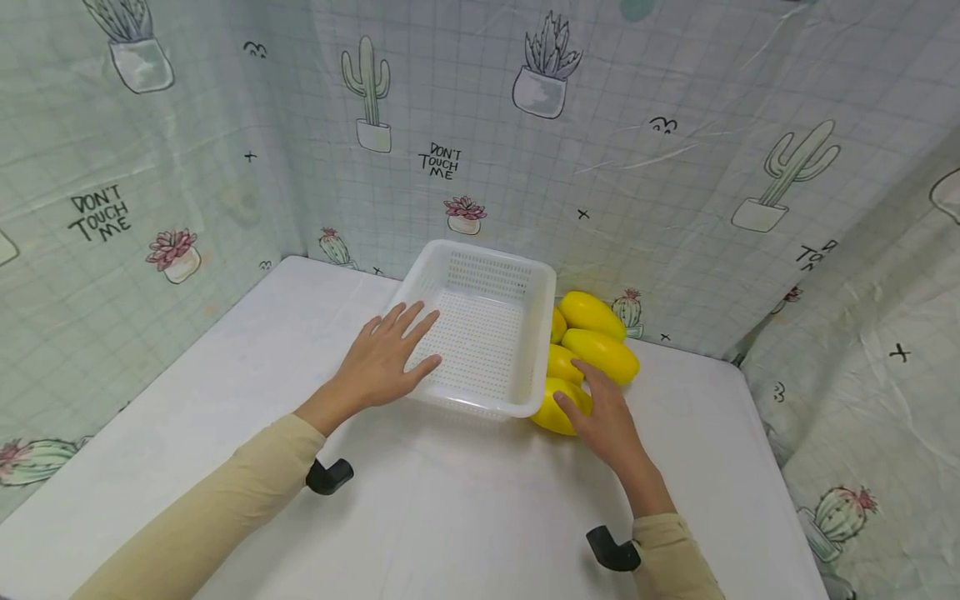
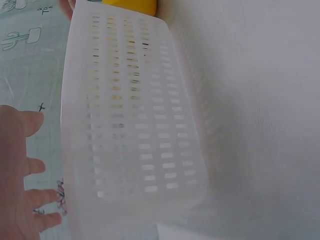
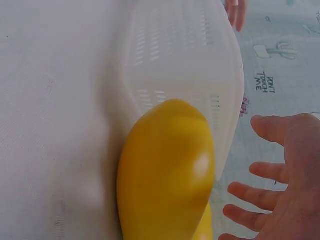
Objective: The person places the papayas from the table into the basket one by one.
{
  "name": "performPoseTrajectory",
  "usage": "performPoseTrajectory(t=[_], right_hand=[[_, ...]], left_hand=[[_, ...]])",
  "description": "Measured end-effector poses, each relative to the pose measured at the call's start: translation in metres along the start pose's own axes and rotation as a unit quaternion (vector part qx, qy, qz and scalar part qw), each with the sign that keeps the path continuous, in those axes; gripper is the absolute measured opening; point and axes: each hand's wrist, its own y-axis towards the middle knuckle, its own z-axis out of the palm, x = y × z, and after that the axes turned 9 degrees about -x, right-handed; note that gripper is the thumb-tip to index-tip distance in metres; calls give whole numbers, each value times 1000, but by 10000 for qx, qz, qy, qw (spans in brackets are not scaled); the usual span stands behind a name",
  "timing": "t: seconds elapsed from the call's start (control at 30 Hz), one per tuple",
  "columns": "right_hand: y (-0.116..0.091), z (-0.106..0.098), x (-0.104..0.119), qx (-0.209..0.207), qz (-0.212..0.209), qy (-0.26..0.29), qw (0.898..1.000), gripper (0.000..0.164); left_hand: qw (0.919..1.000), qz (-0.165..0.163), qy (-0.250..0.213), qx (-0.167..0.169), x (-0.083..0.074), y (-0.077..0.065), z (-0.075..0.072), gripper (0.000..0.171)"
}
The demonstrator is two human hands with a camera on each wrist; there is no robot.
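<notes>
A white perforated plastic basket [image 1: 480, 337] stands on the table with nothing inside it. My left hand [image 1: 386, 358] hovers over its left rim, fingers spread, holding nothing; in the left wrist view the fingertips [image 2: 42, 197] are beside the basket's wall [image 2: 135, 120]. Several smooth yellow oval fruits, perhaps mangoes, lie against the basket's right side, among them the nearest fruit [image 1: 553, 410] and a farther one [image 1: 600, 354]. Above the nearest fruits is my right hand [image 1: 607, 417], its thumb and fingers apart. The right wrist view shows that hand [image 3: 295, 185] separate from the large yellow fruit [image 3: 167, 170].
The white table [image 1: 450, 508] extends in front of the basket and to both sides. Cloth curtains [image 1: 480, 125] printed with cacti enclose the back and sides. A black curved piece [image 1: 330, 477] shows at the left wrist, another black piece [image 1: 613, 552] at the right wrist.
</notes>
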Motion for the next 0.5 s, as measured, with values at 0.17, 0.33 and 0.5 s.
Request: performPoseTrajectory(t=[0.17, 0.33, 0.5], right_hand=[[0, 2, -3, 28, 4, 62, 10000, 69], [1, 5, -6, 15, 35, 12, 10000, 68], [1, 8, -9, -22, -15, -76, 10000, 66]], left_hand=[[10000, -62, -7, -15, 5, -2, 2, 66], [9999, -103, -50, 11, 10, -5, 2, 67], [9999, -145, -23, 8, 13, -8, 4, 67]])
